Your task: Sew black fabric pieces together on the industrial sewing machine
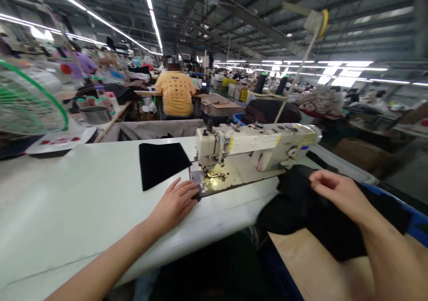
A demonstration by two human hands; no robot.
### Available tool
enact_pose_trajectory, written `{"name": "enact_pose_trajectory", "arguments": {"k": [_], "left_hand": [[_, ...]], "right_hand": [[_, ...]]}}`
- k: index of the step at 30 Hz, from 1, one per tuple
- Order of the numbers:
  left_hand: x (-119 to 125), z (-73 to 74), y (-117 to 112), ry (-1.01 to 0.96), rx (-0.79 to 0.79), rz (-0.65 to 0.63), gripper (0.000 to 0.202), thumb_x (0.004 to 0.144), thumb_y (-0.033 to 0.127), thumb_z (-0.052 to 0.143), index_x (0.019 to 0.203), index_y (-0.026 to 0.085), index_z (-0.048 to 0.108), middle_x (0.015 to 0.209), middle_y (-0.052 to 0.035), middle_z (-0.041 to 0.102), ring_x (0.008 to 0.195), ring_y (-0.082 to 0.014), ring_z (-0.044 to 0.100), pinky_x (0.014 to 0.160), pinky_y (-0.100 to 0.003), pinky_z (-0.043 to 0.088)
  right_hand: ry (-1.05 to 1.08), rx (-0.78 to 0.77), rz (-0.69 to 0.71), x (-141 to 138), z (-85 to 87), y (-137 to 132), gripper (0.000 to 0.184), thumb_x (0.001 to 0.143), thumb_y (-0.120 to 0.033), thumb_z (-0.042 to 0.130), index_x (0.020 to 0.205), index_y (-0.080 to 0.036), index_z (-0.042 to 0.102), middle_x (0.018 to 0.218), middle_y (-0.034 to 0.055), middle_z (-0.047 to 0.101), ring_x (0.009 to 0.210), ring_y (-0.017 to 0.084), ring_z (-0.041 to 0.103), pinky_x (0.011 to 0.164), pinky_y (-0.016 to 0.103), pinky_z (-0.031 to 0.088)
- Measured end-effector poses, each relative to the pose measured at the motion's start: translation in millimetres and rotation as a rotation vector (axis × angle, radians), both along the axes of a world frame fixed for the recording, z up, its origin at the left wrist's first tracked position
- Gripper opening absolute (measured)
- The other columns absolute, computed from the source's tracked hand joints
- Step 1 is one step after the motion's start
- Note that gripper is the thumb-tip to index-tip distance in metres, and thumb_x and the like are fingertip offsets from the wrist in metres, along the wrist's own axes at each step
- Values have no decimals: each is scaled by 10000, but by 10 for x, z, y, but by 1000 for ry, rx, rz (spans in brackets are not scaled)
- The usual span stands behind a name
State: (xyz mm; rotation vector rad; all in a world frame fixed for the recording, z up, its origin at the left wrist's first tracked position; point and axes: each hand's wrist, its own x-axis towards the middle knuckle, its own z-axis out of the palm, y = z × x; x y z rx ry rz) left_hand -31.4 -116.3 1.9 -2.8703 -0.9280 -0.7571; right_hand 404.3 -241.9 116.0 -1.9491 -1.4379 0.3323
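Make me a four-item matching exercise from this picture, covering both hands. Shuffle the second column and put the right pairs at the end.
Column one
1. Left hand
2. Right hand
3. Sewing machine
4. Fan

Column two
A. Green-rimmed, at the far left of the picture
B. Pinching bunched black cloth
C. Light-coloured, with a paper strip across its front
D. Palm down at the near left corner of the machine bed

Right pairs
1-D, 2-B, 3-C, 4-A
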Motion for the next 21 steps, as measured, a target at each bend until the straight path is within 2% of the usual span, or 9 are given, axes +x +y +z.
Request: {"name": "enact_pose_trajectory", "arguments": {"k": [2,3,5,9,11,14,16,18,21], "left_hand": [[127,66,-88,-77,29,-79,338,951,281,522,1265,204,621,1256,-108,690,1197,-263,625,1116,-518,410],[203,108,-151,-114,18,-113,368,951,287,529,1305,207,588,1274,-109,679,1192,-257,629,1096,-482,445],[366,196,-312,-153,-53,-159,472,948,291,538,1412,227,478,1341,-113,631,1214,-249,614,1058,-427,493],[693,292,-643,-164,-259,-215,856,837,308,683,1552,222,221,1515,-166,449,1359,-316,479,1097,-482,454],[834,300,-738,-259,-406,-220,878,783,315,730,1529,202,281,1508,-178,452,1369,-342,455,1110,-500,433],[973,344,-786,-516,-701,-117,557,827,342,658,1348,191,529,1280,-137,645,1129,-302,632,936,-430,552],[1014,419,-783,-679,-878,-54,391,835,373,636,1175,179,636,1096,-95,715,960,-260,678,826,-367,573],[1021,509,-765,-813,-1003,-56,359,796,374,671,1096,177,661,1059,-72,728,977,-252,673,866,-353,553],[991,601,-715,-952,-1101,-55,403,732,317,721,1104,178,656,1129,-64,720,1085,-259,643,964,-364,506]], "right_hand": [[252,37,104,-217,95,74,149,613,-367,625,630,-222,598,598,-16,577,593,167,527,613,295,427],[340,92,40,-316,109,125,113,563,-302,633,567,-216,561,540,-40,528,545,134,465,563,265,385],[505,89,51,-509,90,226,75,538,-237,626,564,-201,566,528,-51,526,533,111,442,538,238,349],[709,24,156,-936,-11,335,103,581,-284,584,621,-190,568,527,-44,533,472,95,437,491,229,351],[810,-5,204,-1121,-53,347,123,583,-309,575,626,-199,540,501,-57,489,440,90,415,462,228,352],[912,-18,235,-1292,-109,376,136,596,-323,575,630,-211,505,479,-76,426,426,86,395,443,221,342],[943,-7,223,-1354,-149,410,139,623,-315,591,651,-210,503,492,-77,433,432,81,390,438,210,318],[950,23,186,-1407,-191,432,158,660,-313,627,717,-207,525,536,-69,490,466,85,426,455,203,326],[864,137,195,-1507,-246,382,273,737,-377,685,915,-219,551,718,-28,640,647,133,585,602,244,458]]}}
